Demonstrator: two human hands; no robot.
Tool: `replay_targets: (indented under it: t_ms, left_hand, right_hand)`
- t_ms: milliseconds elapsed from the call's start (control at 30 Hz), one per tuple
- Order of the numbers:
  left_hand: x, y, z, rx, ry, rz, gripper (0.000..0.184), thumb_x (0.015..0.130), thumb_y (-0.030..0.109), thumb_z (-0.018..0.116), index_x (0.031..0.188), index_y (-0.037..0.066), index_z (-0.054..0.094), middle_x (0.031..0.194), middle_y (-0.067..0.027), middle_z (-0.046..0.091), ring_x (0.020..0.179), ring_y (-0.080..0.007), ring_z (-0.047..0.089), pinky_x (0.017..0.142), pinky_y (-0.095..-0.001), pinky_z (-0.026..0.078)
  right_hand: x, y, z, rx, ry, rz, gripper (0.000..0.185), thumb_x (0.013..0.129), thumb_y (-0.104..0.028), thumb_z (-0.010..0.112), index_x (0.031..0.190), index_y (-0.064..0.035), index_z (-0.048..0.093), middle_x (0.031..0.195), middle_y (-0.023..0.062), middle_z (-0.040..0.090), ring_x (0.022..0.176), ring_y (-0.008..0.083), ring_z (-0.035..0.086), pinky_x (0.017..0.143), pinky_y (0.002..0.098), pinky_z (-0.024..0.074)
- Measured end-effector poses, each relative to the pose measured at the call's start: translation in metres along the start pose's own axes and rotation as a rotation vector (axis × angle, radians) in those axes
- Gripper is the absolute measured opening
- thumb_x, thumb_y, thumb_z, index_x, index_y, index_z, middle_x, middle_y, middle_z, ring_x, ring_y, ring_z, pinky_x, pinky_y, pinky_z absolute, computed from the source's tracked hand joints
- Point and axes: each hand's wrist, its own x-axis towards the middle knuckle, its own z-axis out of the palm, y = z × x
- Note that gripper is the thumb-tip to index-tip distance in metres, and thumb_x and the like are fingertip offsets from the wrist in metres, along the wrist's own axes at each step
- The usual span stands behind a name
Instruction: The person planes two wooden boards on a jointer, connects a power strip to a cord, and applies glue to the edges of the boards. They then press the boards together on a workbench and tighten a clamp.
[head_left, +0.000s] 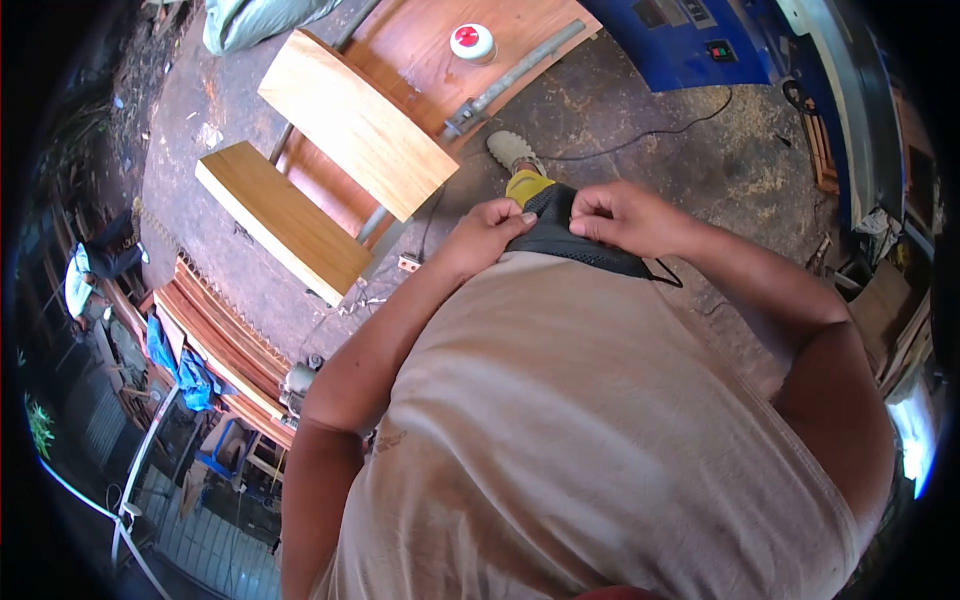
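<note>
At my waist, just past the hem of a tan shirt (600,400), lies a black mesh cloth (552,215) with a yellow part (527,187) beyond it. My left hand (488,235) is closed on the cloth's left side, thumb on top. On the other side, the curled fingers of my right hand (625,218) pinch the same cloth; their tips are partly hidden. A thin black cord loop (666,274) sticks out from the cloth below my right hand. One shoe (513,150) shows on the floor ahead.
Two thick wooden boards (355,115) (285,220) rest across metal pipe clamps (520,68) ahead left. A white container with a red top (473,42) stands on a wooden panel (410,35). A blue machine (690,45) is at right; a cable (650,132) crosses the floor. Another person (85,275) is far left.
</note>
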Motion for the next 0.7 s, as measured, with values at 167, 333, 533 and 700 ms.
replay_targets:
  t_ms: [167, 333, 533, 700]
  left_hand:
    - [-0.005, 0.003, -0.002, 0.051, 0.022, 0.02, 0.031, 0.092, 0.032, 0.065, 0.08, 0.004, 0.061, 0.07, 0.0009, 0.056, 0.069, -0.0072, 0.049, 0.064, -0.0257, 0.042]
    - [-0.002, 0.004, -0.004, -0.057, 0.004, -0.027, 0.03, 0.093, 0.03, 0.065, 0.079, 0.005, 0.058, 0.07, 0.003, 0.054, 0.067, -0.0055, 0.046, 0.061, -0.0245, 0.04]
    - [0.0, -0.014, -0.007, -0.274, 0.026, 0.027, 0.019, 0.093, 0.021, 0.064, 0.082, 0.007, 0.055, 0.074, 0.004, 0.052, 0.068, -0.0043, 0.044, 0.06, -0.0237, 0.04]
    - [-0.009, -0.007, -0.005, -0.311, -0.009, -0.011, 0.018, 0.094, 0.021, 0.063, 0.086, 0.007, 0.055, 0.082, 0.0024, 0.054, 0.076, -0.0052, 0.047, 0.065, -0.0226, 0.041]
  right_hand:
    - [-0.003, 0.003, -0.008, -0.026, -0.203, -0.079, 0.014, 0.089, -0.014, 0.07, 0.087, -0.0022, 0.063, 0.072, -0.0006, 0.059, 0.069, 0.0069, 0.052, 0.063, 0.0266, 0.0435]
    - [0.005, 0.003, -0.003, 0.101, -0.147, -0.03, 0.016, 0.09, -0.015, 0.069, 0.087, -0.0003, 0.063, 0.074, -0.0001, 0.06, 0.071, 0.0068, 0.052, 0.067, 0.0271, 0.0444]
    - [0.018, 0.004, 0.008, 0.151, -0.045, 0.033, 0.01, 0.094, -0.013, 0.063, 0.091, -0.0028, 0.061, 0.079, -0.0049, 0.058, 0.073, 0.004, 0.048, 0.066, 0.023, 0.0416]
    - [0.023, 0.001, 0.004, 0.322, -0.18, 0.221, 0.012, 0.093, -0.013, 0.064, 0.099, -0.0025, 0.065, 0.083, -0.0027, 0.063, 0.074, 0.0068, 0.055, 0.068, 0.0245, 0.0452]
